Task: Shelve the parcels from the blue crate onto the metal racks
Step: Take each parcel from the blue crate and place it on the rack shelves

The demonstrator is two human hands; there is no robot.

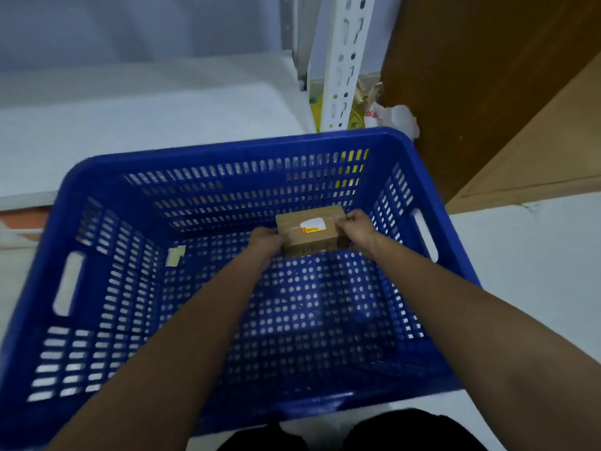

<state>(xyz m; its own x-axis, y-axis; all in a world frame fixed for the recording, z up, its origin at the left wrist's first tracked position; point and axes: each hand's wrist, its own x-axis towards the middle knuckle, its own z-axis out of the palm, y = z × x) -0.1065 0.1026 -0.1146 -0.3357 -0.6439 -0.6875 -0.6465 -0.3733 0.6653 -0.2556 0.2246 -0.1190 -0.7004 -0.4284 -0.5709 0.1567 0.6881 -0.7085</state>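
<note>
A small brown cardboard parcel (pixel 312 231) with a white and yellow label lies at the far side of the blue crate (pixel 97 222), near its back wall. My left hand (pixel 268 239) grips the parcel's left end. My right hand (pixel 356 226) grips its right end, fingers curled over the top edge. Both arms reach down into the crate. A scrap of tape (pixel 175 255) sticks to the crate floor at the left. Apart from that the crate holds only this parcel.
A white metal rack upright (pixel 346 60) with slots rises just behind the crate. A low white shelf board (pixel 130 118) lies to the back left. A brown wooden panel (pixel 487 76) stands at the right. Plastic bags (pixel 390 117) sit by the upright's foot.
</note>
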